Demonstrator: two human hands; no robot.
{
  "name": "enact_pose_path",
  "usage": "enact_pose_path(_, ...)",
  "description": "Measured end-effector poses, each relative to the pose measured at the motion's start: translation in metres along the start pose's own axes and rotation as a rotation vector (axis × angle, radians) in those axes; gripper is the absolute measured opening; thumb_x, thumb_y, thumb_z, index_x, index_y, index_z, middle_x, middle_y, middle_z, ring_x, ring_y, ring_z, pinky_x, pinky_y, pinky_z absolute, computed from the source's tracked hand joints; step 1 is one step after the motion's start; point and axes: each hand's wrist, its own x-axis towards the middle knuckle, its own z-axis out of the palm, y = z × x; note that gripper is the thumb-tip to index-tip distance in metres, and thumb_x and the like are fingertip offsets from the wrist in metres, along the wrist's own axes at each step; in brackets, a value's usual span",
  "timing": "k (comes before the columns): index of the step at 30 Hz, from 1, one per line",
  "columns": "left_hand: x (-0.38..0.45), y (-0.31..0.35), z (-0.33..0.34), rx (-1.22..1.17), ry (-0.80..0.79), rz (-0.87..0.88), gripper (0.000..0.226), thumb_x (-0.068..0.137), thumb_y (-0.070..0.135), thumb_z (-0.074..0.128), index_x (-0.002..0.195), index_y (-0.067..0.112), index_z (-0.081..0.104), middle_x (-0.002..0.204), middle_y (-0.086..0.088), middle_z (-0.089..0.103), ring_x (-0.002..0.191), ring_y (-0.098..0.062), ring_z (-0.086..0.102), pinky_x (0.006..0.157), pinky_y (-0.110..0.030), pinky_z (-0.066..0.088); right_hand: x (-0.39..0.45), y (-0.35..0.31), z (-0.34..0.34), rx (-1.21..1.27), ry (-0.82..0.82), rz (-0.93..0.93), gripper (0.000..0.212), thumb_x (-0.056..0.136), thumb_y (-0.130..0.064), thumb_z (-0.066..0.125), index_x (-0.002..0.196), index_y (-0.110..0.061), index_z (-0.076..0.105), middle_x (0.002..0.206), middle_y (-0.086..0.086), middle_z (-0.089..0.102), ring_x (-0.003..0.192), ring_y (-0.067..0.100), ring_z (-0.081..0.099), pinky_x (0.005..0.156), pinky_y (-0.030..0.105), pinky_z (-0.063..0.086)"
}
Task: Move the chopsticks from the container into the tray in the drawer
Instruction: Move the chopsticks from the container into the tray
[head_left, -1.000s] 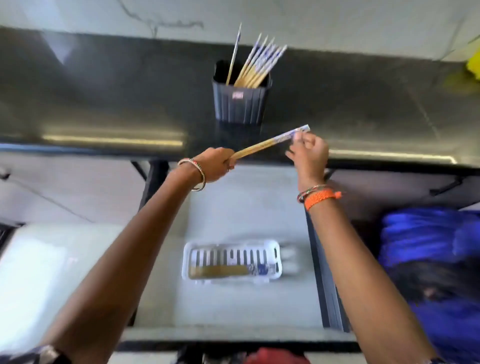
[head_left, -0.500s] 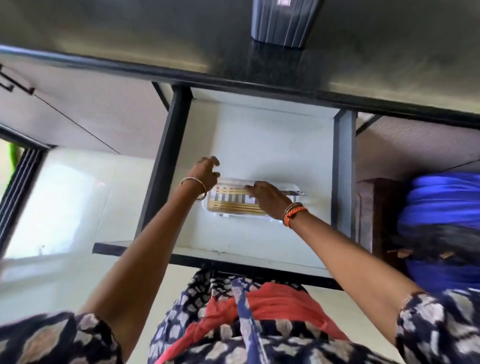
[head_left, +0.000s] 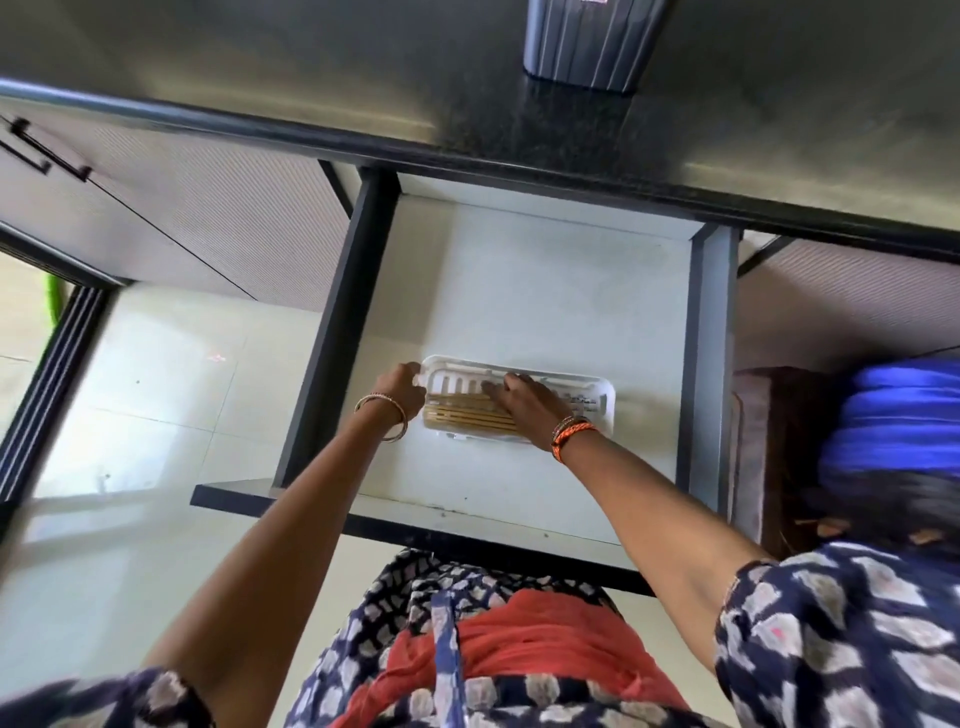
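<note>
Dark polished stone is forming the worktop (head_left: 311, 78) along the top of the view, and the ribbed dark container (head_left: 589, 47) is standing on it, only its lower part showing. Below the worktop's edge an open drawer (head_left: 545, 291) with a pale floor and dark side walls is sticking out toward the person. A white slotted tray (head_left: 605, 410) is lying on the drawer floor near its front, and several tan chopsticks (head_left: 467, 415) are lying lengthwise in the tray's near half. The left hand (head_left: 402, 389) is curling its fingers against the tray's left end, gripping the rim there. The right hand (head_left: 524, 405) is lying flat, fingers extended and pressing down on the chopsticks, grasping nothing. A metal bangle (head_left: 382, 418) is circling the left wrist and an orange thread band (head_left: 571, 434) the right. Something blue (head_left: 893, 421) is sitting at the right, blurred.
</note>
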Motion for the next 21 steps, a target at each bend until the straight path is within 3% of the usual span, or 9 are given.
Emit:
enact_pose_path(2,0.001,-0.001,-0.001,-0.01,-0.011,-0.005,0.038,0.086,0.005,0.05,0.125,0.006,0.055,0.118,-0.022,0.063,0.107,-0.037,0.059,0.088,-0.035,0.047,-0.004,0.0,-0.001,0.011,0.058,0.002,0.037,0.095,-0.007,0.035,0.131,-0.012,0.044,0.118,0.02,0.05,0.107,0.035,0.054,0.084,0.039,0.044)
enact_pose_path(7,0.005,-0.003,-0.002,-0.025,-0.054,-0.025,0.04,0.087,0.006,0.051,0.127,0.006,0.052,0.118,-0.023,0.062,0.107,-0.036,0.059,0.088,-0.034,0.047,-0.009,-0.006,-0.009,-0.069,0.095,-0.097,0.039,0.087,0.006,0.043,0.123,-0.01,0.047,0.111,0.013,0.053,0.104,0.03,0.054,0.081,0.038,0.048)
enact_pose_path(9,0.005,0.001,-0.004,-0.05,-0.084,-0.02,0.044,0.089,0.006,0.05,0.133,0.006,0.045,0.127,-0.023,0.056,0.115,-0.037,0.055,0.097,-0.037,0.044,-0.009,-0.011,-0.019,-0.07,0.104,-0.107,0.03,0.089,0.002,0.044,0.116,-0.008,0.053,0.106,0.013,0.057,0.1,0.031,0.057,0.077,0.037,0.049)
enact_pose_path(11,0.004,0.015,-0.017,-0.095,-0.014,0.053,0.047,0.091,0.004,0.048,0.136,0.007,0.039,0.135,-0.022,0.05,0.122,-0.037,0.05,0.102,-0.037,0.04,-0.013,-0.017,-0.039,-0.044,0.191,-0.15,0.026,0.091,-0.006,0.045,0.112,-0.01,0.06,0.102,0.011,0.061,0.099,0.03,0.06,0.074,0.038,0.051)
enact_pose_path(14,0.008,0.061,-0.062,-0.234,0.289,0.291,0.044,0.087,-0.004,0.045,0.129,0.004,0.047,0.131,-0.022,0.054,0.116,-0.037,0.055,0.097,-0.036,0.042,-0.012,-0.014,-0.099,0.044,0.572,-0.199,0.029,0.091,-0.01,0.047,0.113,-0.014,0.064,0.101,0.008,0.067,0.096,0.028,0.064,0.07,0.036,0.054)
enact_pose_path(16,0.013,0.106,-0.1,-0.321,0.439,0.454,0.041,0.085,-0.006,0.044,0.125,0.001,0.051,0.127,-0.021,0.057,0.112,-0.034,0.057,0.093,-0.029,0.042,-0.004,-0.003,-0.157,0.161,0.847,-0.13,0.028,0.091,-0.01,0.047,0.113,-0.013,0.064,0.1,0.009,0.068,0.094,0.027,0.064,0.073,0.034,0.052)
enact_pose_path(19,0.023,0.175,-0.151,-0.358,0.539,0.639,0.042,0.083,-0.006,0.042,0.123,0.003,0.053,0.126,-0.017,0.06,0.11,-0.027,0.059,0.086,-0.014,0.04,0.014,0.029,-0.251,0.334,1.187,0.026,0.025,0.088,-0.006,0.048,0.104,-0.007,0.067,0.09,0.013,0.065,0.081,0.026,0.062,0.073,0.032,0.048)
enact_pose_path(21,0.036,0.216,-0.174,-0.326,0.561,0.713,0.044,0.082,-0.005,0.043,0.124,0.006,0.053,0.126,-0.014,0.06,0.112,-0.026,0.059,0.096,-0.022,0.043,0.03,0.061,-0.306,0.412,1.307,0.172,0.022,0.086,-0.004,0.051,0.1,-0.004,0.068,0.089,0.018,0.066,0.08,0.029,0.062,0.075,0.034,0.047)
